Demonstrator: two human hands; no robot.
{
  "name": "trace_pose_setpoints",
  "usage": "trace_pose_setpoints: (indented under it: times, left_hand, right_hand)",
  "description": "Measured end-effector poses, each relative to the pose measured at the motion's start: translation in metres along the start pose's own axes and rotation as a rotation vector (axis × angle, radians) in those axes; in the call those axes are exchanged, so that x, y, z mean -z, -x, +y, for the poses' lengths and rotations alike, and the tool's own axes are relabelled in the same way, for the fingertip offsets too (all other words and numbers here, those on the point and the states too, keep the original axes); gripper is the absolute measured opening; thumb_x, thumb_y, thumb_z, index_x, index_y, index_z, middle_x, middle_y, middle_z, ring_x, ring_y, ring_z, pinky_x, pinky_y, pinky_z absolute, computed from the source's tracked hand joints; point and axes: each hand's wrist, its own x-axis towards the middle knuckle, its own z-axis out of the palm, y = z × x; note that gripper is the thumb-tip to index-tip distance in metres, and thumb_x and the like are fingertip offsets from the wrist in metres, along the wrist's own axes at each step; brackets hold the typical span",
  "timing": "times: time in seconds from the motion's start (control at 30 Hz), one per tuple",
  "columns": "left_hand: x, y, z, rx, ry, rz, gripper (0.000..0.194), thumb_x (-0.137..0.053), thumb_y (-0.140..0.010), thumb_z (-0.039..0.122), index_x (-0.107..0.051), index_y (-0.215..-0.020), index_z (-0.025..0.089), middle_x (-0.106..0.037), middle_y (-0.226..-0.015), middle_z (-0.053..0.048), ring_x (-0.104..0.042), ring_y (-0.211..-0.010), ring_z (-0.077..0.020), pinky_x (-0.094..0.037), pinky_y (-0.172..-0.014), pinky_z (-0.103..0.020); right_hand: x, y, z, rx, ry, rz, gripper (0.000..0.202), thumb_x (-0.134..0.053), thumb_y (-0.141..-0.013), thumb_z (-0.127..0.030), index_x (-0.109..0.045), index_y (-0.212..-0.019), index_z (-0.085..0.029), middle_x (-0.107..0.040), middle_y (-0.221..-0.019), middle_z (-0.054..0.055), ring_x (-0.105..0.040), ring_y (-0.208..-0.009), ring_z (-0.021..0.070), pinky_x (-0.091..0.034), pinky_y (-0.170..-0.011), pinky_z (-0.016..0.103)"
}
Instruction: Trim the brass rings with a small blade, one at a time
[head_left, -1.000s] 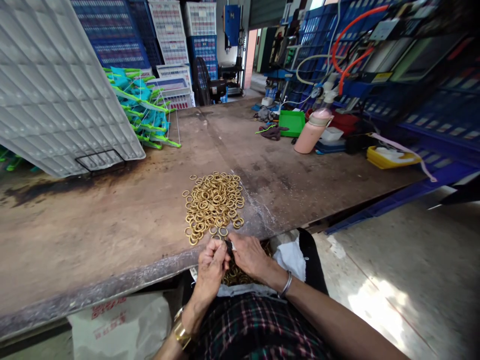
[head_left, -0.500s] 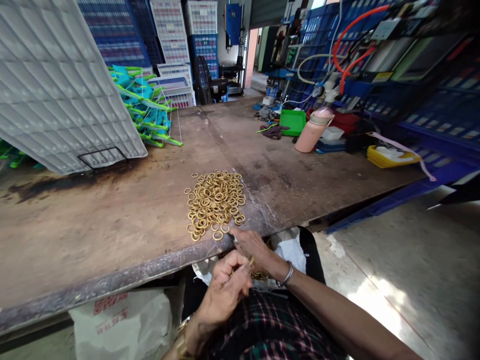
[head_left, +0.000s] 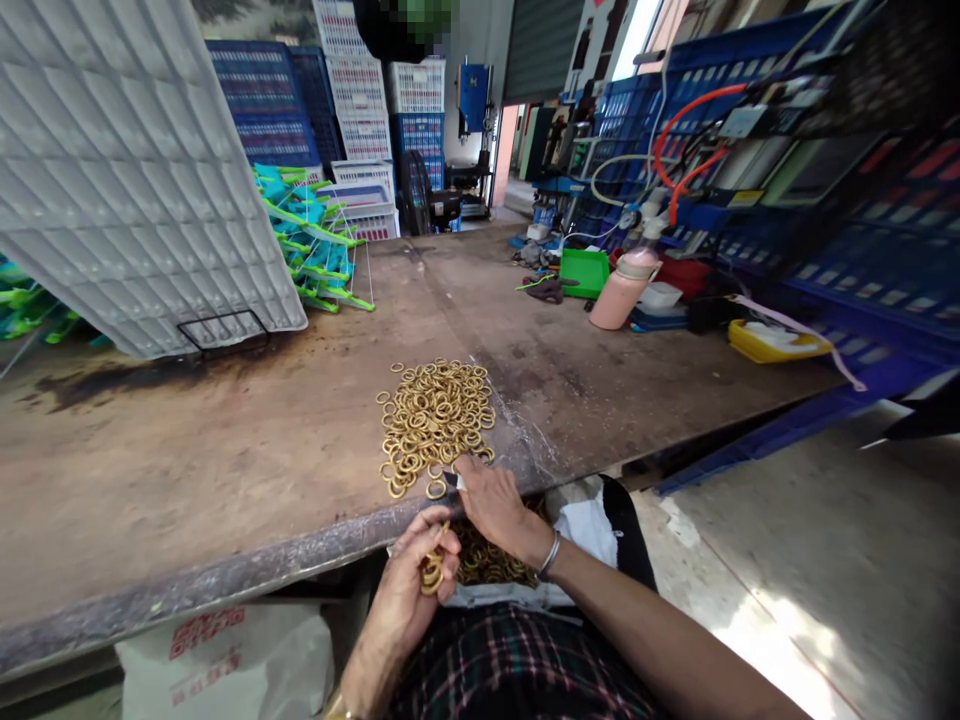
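Observation:
A heap of brass-coloured rings lies on the worn wooden table near its front edge. My left hand is closed around several of these rings, which show between its fingers and thumb just below the edge. My right hand reaches over the edge to the near side of the heap. Its fingers are closed on a small dark-tipped tool with a whitish part beside the fingers; the rest of it is hidden. Under my hands, a lap bag with a pale rim holds many more rings.
A large grey ribbed panel stands at the left, beside green and turquoise pieces. Toward the right are a pink bottle, a green tray and a yellow tray. Below the table hangs a white printed sack.
My left hand has moved left and down, apart from the right, and the rings in it now show. My right hand has shifted slightly left along the heap. The camera view has tilted up slightly.

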Motion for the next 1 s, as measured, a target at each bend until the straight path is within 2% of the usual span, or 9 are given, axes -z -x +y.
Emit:
trace_pose_setpoints:
  times: [0.13, 0.27, 0.33, 0.43, 0.53, 0.6, 0.73, 1.0]
  left_hand:
    - [0.003, -0.006, 0.005, 0.075, 0.144, 0.048, 0.027, -0.072, -0.060, 0.020, -0.057, -0.081, 0.012, -0.059, -0.066, 0.000, -0.050, -0.050, -0.0061, -0.030, -0.037, -0.013]
    - [-0.001, -0.010, 0.009, 0.074, 0.156, 0.122, 0.024, -0.074, -0.058, 0.018, -0.054, -0.070, 0.012, -0.062, -0.072, -0.004, -0.057, -0.057, -0.0091, -0.034, -0.039, -0.013]
    - [-0.004, -0.011, 0.010, 0.018, 0.092, 0.124, 0.024, -0.074, -0.059, 0.018, -0.052, -0.070, 0.013, -0.061, -0.071, -0.003, -0.056, -0.056, -0.0088, -0.033, -0.038, -0.013]
    - [-0.009, -0.014, 0.009, -0.140, -0.078, 0.135, 0.024, -0.071, -0.063, 0.027, -0.053, -0.074, 0.015, -0.056, -0.062, 0.002, -0.048, -0.047, -0.0056, -0.031, -0.034, -0.013]
    - [-0.012, -0.019, 0.005, -0.243, -0.263, 0.176, 0.034, -0.067, -0.065, 0.037, -0.054, -0.089, 0.017, -0.052, -0.057, 0.005, -0.042, -0.041, -0.0048, -0.030, -0.032, -0.014]
    - [-0.011, -0.022, 0.003, -0.245, -0.355, 0.174, 0.039, -0.066, -0.066, 0.040, -0.054, -0.094, 0.016, -0.051, -0.056, 0.006, -0.041, -0.040, -0.0049, -0.029, -0.032, -0.014]
    - [-0.008, -0.024, 0.000, -0.250, -0.437, 0.143, 0.032, -0.063, -0.068, 0.041, -0.055, -0.085, 0.016, -0.047, -0.052, 0.007, -0.037, -0.038, -0.0043, -0.028, -0.033, -0.014]
    - [-0.014, -0.016, 0.003, -0.344, -0.611, 0.214, 0.026, -0.063, -0.069, 0.041, -0.054, -0.069, 0.016, -0.044, -0.048, 0.007, -0.036, -0.037, -0.0046, -0.028, -0.035, -0.015]
  right_hand:
    - [0.000, -0.001, 0.004, 0.004, 0.017, 0.005, 0.020, -0.035, -0.084, -0.010, -0.045, -0.099, -0.017, -0.059, -0.092, 0.009, -0.057, -0.074, 0.0170, -0.035, -0.063, 0.026]
    - [0.002, -0.002, 0.016, 0.042, -0.251, 0.034, 0.014, -0.040, -0.081, -0.014, -0.050, -0.092, -0.016, -0.060, -0.081, 0.006, -0.054, -0.073, 0.0153, -0.034, -0.064, 0.024]
    - [0.005, -0.001, 0.022, 0.081, -0.487, 0.036, 0.012, -0.039, -0.083, -0.018, -0.051, -0.084, -0.016, -0.057, -0.075, 0.002, -0.051, -0.071, 0.0134, -0.034, -0.064, 0.023]
    - [0.009, 0.002, 0.027, 0.132, -0.795, -0.008, 0.015, -0.039, -0.083, -0.022, -0.049, -0.075, -0.016, -0.051, -0.068, -0.002, -0.045, -0.064, 0.0104, -0.034, -0.061, 0.021]
    - [0.012, 0.008, 0.027, 0.129, -0.939, -0.056, 0.015, -0.041, -0.081, -0.024, -0.048, -0.071, -0.016, -0.043, -0.062, -0.005, -0.039, -0.059, 0.0082, -0.032, -0.059, 0.020]
    - [0.014, 0.011, 0.027, 0.124, -0.979, -0.084, 0.014, -0.042, -0.081, -0.025, -0.048, -0.072, -0.016, -0.041, -0.060, -0.006, -0.036, -0.056, 0.0075, -0.031, -0.057, 0.020]
    - [0.016, 0.013, 0.023, 0.114, -1.002, -0.120, 0.013, -0.042, -0.082, -0.024, -0.047, -0.072, -0.017, -0.038, -0.056, -0.007, -0.034, -0.053, 0.0068, -0.029, -0.053, 0.019]
    - [0.010, 0.013, 0.015, 0.070, -0.958, -0.086, 0.023, -0.039, -0.083, -0.027, -0.045, -0.063, -0.017, -0.044, -0.053, -0.006, -0.038, -0.051, 0.0067, -0.028, -0.050, 0.019]
